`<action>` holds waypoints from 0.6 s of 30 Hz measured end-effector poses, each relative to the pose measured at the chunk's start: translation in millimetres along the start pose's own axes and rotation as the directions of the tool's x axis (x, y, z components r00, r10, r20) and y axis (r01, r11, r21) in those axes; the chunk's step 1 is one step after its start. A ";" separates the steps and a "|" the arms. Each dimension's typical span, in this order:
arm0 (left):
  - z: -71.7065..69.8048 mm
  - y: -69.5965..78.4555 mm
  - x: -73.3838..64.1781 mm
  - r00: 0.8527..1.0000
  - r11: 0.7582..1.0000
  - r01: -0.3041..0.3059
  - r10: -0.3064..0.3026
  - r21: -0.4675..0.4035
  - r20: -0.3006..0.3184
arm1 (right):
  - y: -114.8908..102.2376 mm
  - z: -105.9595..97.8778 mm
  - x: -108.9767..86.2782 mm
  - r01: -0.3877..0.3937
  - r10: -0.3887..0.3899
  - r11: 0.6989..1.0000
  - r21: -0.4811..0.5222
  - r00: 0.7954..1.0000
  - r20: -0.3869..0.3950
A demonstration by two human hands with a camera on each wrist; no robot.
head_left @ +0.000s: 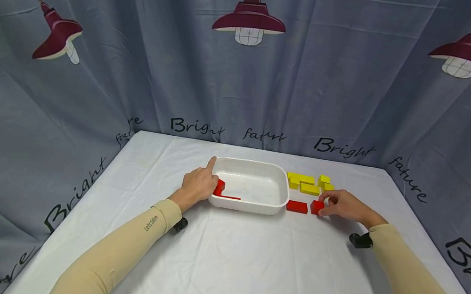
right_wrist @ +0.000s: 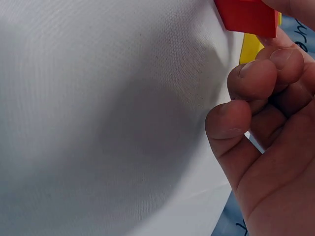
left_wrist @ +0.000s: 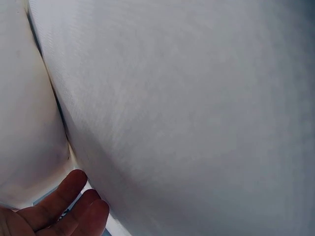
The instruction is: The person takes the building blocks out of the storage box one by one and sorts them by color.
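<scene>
A white rectangular tray (head_left: 255, 207) stands on the table, with red blocks (head_left: 219, 187) inside its left end. My left hand (head_left: 200, 182) holds the tray's left rim, index finger stretched along the edge; the thumb is mostly hidden. The left wrist view shows loosely bent fingers (left_wrist: 74, 206) near the tray's outer wall. To the right of the tray, my right hand (head_left: 342, 205) pinches a small red block (head_left: 317, 207) between thumb and fingers, low at the table. Its remaining fingers (right_wrist: 229, 120) curl loosely in the right wrist view.
Another red block (head_left: 297, 207) lies between the tray and my right hand. Several yellow blocks (head_left: 309, 189) sit behind it, beside the tray's right end. The white-covered table (head_left: 241, 261) ends at a grey-blue curtain (head_left: 241, 86) on the back and sides.
</scene>
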State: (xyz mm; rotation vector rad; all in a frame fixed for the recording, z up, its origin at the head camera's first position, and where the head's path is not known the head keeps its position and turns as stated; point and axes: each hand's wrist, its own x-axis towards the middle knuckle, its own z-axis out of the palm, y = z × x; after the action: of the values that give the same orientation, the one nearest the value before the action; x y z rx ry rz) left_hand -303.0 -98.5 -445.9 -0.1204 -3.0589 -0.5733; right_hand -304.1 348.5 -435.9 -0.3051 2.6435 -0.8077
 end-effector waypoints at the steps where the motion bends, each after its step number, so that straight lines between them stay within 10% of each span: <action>1: -0.1 0.0 0.3 1.000 1.000 -0.001 0.001 -0.001 0.000 | -0.4 0.3 0.1 -0.004 0.004 1.000 0.002 1.000 -0.001; 18: -18.4 -3.3 4.0 0.994 1.000 0.020 -0.018 -0.023 0.111 | 3.3 3.5 1.4 -0.030 0.030 0.998 0.053 0.999 0.013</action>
State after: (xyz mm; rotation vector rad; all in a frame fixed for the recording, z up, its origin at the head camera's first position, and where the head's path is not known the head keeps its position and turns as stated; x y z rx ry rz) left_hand -307.0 -108.0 -429.8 -0.1279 -3.1643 -0.6257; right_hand -304.3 349.1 -440.9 -0.2551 2.6041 -0.8622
